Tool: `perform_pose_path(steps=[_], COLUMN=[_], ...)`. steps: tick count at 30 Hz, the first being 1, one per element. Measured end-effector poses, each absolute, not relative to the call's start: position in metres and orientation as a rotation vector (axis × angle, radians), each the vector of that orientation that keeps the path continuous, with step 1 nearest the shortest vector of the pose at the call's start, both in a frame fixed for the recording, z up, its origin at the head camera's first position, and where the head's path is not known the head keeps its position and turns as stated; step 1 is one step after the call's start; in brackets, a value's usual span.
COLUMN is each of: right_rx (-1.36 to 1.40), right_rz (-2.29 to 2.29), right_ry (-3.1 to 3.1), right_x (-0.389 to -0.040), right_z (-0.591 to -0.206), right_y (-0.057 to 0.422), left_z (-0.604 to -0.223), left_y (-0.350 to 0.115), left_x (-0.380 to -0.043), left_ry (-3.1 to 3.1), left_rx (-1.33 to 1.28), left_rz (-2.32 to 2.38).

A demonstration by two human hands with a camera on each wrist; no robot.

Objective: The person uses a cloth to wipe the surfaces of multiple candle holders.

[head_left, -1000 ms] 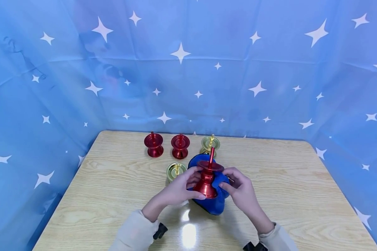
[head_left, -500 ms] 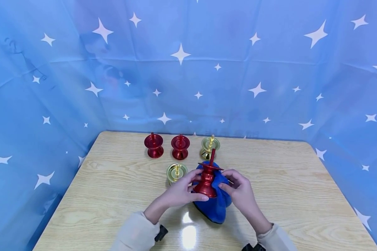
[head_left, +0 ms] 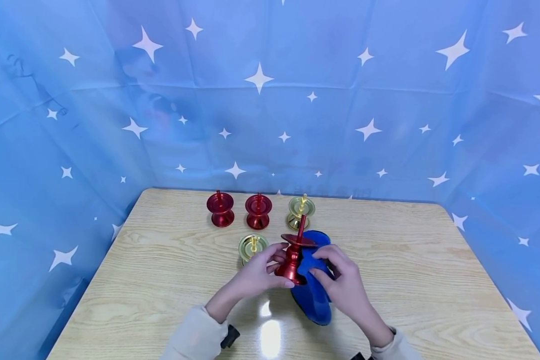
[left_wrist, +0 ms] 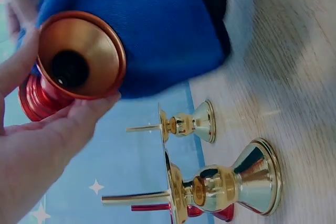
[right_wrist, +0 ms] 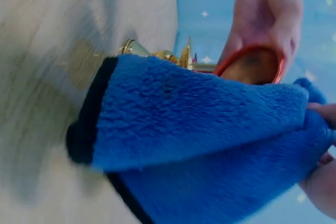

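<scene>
My left hand (head_left: 266, 266) grips a red metal candle holder (head_left: 292, 261) by its base, thumb in front, tilted slightly with its spike up. In the left wrist view the hollow underside of the candle holder (left_wrist: 81, 59) faces the camera. A blue plush cloth (head_left: 315, 295) with dark edging hangs from my right hand (head_left: 345, 276), pinched between thumb and fingers. The cloth lies against the right side of the candle holder. In the right wrist view the folded cloth (right_wrist: 199, 129) covers most of the candle holder, leaving only part of its rim visible.
Two red candle holders (head_left: 220, 209) (head_left: 258, 211) and a gold one (head_left: 301, 210) stand along the table's back. Another gold candle holder (head_left: 253, 247) stands close to my left hand. Beyond the wooden table (head_left: 409, 275) hangs a blue star-patterned curtain (head_left: 261, 110).
The cloth has shifted from behind the candle holder to its right side and hangs lower. The candle holder has moved slightly left. The standing candle holders have stayed put.
</scene>
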State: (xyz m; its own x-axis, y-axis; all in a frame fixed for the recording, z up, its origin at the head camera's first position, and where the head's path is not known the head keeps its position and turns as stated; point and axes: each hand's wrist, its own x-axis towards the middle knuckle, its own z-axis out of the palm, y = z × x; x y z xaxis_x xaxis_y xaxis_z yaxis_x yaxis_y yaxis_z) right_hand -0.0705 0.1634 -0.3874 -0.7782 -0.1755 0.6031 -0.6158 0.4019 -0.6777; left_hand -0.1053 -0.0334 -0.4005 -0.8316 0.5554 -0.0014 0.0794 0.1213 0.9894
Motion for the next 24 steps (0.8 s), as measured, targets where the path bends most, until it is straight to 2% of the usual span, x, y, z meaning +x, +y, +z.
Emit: perform_pose_path(steps=[6, 24], right_rx=[0.548, 0.782], right_rz=[1.698, 1.498], right_ry=[-2.226, -2.287], right_x=[-0.073, -0.075], right_z=[-0.398, -0.397], right_y=[0.175, 0.185], left_z=[-0.396, -0.399], left_y=[-0.036, -0.051], left_x=[-0.106, -0.108], left_ry=[1.862, 1.746], left_rx=[0.613, 0.664], left_rz=[1.811, 1.868])
